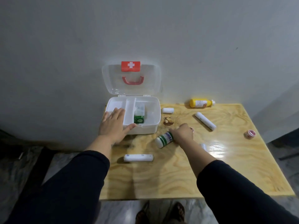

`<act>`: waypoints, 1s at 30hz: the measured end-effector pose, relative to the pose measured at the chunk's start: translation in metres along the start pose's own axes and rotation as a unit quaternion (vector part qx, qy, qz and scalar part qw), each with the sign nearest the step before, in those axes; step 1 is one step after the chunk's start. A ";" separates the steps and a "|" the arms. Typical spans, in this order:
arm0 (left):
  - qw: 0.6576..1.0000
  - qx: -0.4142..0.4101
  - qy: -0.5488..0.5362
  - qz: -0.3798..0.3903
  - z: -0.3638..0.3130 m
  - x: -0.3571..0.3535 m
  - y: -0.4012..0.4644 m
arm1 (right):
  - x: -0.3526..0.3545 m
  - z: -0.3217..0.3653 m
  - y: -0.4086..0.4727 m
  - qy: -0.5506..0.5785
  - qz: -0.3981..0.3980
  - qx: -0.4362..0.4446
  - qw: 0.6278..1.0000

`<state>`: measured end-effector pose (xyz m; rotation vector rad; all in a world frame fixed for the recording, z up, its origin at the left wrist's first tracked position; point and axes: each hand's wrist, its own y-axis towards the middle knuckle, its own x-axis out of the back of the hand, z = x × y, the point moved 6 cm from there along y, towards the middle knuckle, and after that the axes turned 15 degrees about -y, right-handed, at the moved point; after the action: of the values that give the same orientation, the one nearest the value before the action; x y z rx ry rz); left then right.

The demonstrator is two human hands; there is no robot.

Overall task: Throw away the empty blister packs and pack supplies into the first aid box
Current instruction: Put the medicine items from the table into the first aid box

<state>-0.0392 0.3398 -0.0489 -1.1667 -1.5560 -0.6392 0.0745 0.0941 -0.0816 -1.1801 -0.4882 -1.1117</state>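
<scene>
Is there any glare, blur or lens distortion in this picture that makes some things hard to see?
Head view: strong glare on the wooden table near the right forearm washes out a small white item; wide-angle lens bends the table edges and stretches the sleeves; print on the white-and-green bottle held by the right hand is too soft to read; corners are dim.

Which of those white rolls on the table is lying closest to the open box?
The short white roll, just right of the first aid box. The two longer rolls lie farther off, one right, one nearer the table's front edge.
</scene>
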 end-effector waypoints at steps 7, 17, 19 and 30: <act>1.000 -0.003 0.002 -0.004 -0.001 0.000 -0.001 | -0.014 -0.018 0.007 0.297 0.020 -0.105 0.949; 1.000 -0.004 -0.008 -0.001 -0.002 0.001 -0.002 | 0.044 0.011 -0.001 0.327 -0.090 0.043 0.940; 1.000 -0.006 -0.010 -0.002 -0.002 0.001 -0.001 | 0.070 0.027 -0.008 0.281 -0.128 0.106 0.945; 1.000 0.004 -0.018 0.002 -0.002 0.003 -0.001 | 0.123 0.121 -0.044 0.206 -0.151 0.290 0.922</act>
<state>-0.0397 0.3390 -0.0450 -1.1820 -1.5843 -0.6117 0.1157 0.1521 0.0812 -0.3423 -0.6254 -1.3172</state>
